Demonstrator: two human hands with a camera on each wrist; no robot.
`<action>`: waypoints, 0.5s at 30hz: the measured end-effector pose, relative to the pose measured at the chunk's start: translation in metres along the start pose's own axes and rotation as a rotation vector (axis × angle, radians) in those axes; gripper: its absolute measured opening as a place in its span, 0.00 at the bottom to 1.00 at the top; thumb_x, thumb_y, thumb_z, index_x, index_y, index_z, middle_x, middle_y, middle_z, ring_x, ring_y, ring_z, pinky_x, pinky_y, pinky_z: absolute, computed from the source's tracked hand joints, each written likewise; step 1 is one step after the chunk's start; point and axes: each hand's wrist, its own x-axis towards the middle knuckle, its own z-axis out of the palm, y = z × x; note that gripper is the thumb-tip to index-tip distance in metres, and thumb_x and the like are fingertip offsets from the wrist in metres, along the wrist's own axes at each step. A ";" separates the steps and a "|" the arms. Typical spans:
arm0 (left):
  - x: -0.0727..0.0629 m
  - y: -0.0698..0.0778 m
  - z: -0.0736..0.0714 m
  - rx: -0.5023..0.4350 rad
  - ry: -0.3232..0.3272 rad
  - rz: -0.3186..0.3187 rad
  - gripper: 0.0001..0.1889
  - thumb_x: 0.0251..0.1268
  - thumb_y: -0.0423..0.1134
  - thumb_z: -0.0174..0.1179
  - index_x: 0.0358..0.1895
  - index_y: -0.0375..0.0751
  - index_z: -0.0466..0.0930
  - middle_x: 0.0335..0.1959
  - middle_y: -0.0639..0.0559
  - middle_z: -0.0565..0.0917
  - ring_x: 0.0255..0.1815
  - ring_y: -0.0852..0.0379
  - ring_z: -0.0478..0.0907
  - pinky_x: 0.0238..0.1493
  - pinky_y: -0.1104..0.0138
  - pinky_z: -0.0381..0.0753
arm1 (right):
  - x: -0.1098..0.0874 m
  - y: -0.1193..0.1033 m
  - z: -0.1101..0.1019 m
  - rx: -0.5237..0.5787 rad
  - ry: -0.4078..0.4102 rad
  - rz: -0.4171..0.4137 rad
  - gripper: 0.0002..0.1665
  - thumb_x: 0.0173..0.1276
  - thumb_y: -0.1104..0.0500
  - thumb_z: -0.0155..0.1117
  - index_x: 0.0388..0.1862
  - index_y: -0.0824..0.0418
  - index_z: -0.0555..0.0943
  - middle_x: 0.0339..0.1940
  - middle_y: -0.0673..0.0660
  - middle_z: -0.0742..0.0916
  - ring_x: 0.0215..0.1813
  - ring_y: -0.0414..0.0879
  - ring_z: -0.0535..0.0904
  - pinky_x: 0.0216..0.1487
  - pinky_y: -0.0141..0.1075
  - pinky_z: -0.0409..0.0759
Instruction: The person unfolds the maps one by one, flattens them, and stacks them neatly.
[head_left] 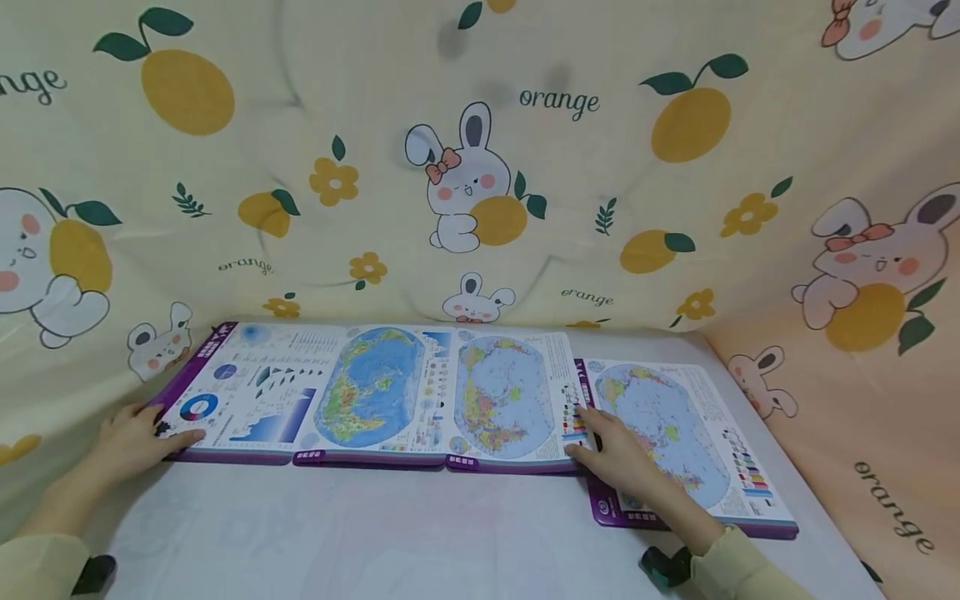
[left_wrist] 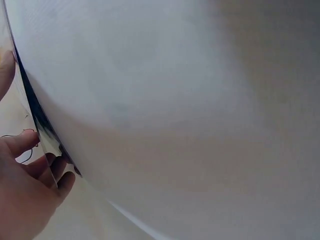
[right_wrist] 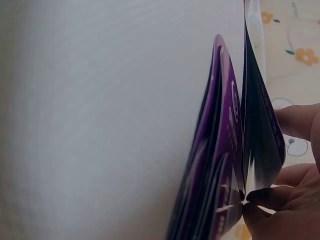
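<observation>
Three printed panels lie side by side on the table: a chart panel (head_left: 277, 392), a middle world map (head_left: 371, 387) and a third world map (head_left: 502, 396). All have purple lower edges. My left hand (head_left: 135, 440) grips the chart panel's left edge, thumb on top. At the third map's right edge, my right hand (head_left: 615, 450) pinches the border. That edge overlaps another world map (head_left: 667, 408) on the right, partly hidden under my forearm. In the right wrist view, several purple-edged sheets (right_wrist: 220, 120) lie stacked beside my right hand (right_wrist: 290, 200).
A pale table (head_left: 360, 533) carries the maps. Behind it and along both sides hangs a cream cloth (head_left: 585, 167) printed with rabbits and oranges. Dark wrist devices (head_left: 666, 568) show near both sleeves.
</observation>
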 end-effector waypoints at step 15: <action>0.001 -0.006 0.004 -0.054 0.005 0.014 0.61 0.68 0.69 0.59 0.67 0.03 0.51 0.62 0.05 0.51 0.63 0.10 0.50 0.63 0.22 0.58 | -0.004 0.001 -0.001 -0.074 -0.060 -0.148 0.40 0.70 0.51 0.71 0.75 0.69 0.72 0.82 0.70 0.64 0.80 0.75 0.54 0.71 0.75 0.61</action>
